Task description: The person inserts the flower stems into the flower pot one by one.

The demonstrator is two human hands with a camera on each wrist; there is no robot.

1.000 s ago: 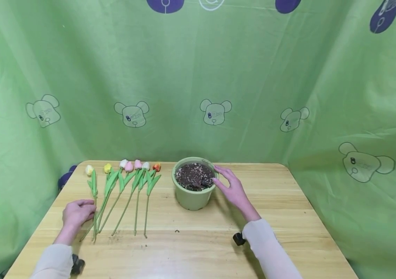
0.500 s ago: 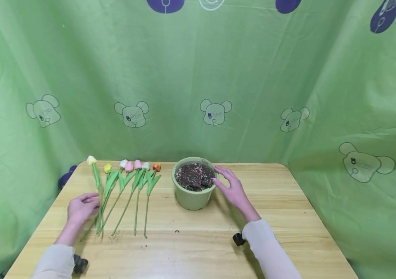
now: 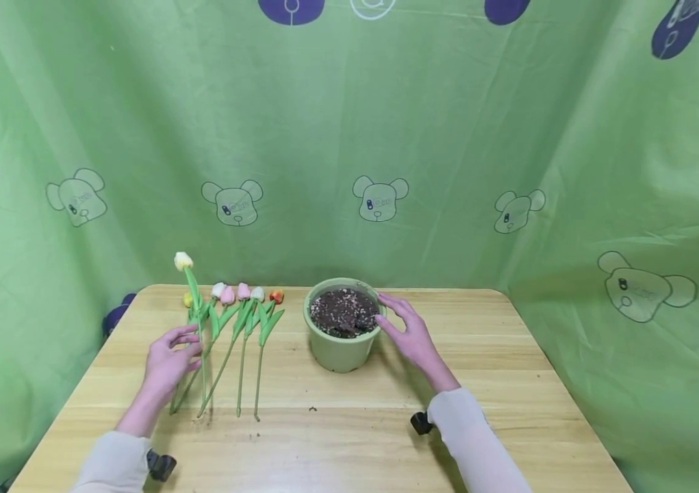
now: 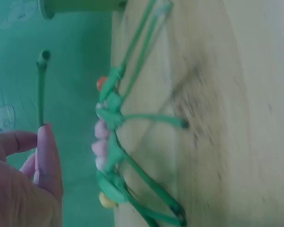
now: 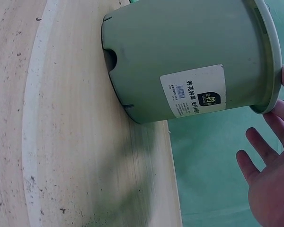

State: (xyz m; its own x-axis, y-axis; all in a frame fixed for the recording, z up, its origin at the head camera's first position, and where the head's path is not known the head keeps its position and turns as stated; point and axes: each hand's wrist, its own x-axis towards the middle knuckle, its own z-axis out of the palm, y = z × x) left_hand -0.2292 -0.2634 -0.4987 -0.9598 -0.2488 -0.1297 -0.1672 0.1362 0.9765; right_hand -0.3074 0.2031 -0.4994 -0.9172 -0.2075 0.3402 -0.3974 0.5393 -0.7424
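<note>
My left hand pinches the green stem of a white-and-yellow artificial tulip, held upright above the table with its bloom high. In the left wrist view, the lower stem sticks out past the thumb and fingers. Beneath and beside it, other tulips with yellow, pink, white and orange-red blooms lie in a row. A light green flowerpot filled with dark soil stands to their right. My right hand holds the pot's right rim between thumb and index finger; its other fingers spread outside, away from the wall.
The wooden table carries scattered soil crumbs near the stems and pot. A green curtain with bear prints hangs behind it and at both sides. The pot bears a white label.
My left hand has raised the white-and-yellow tulip from the left end of the row and carried it rightward, over the neighbouring stems. My right hand has stayed at the pot.
</note>
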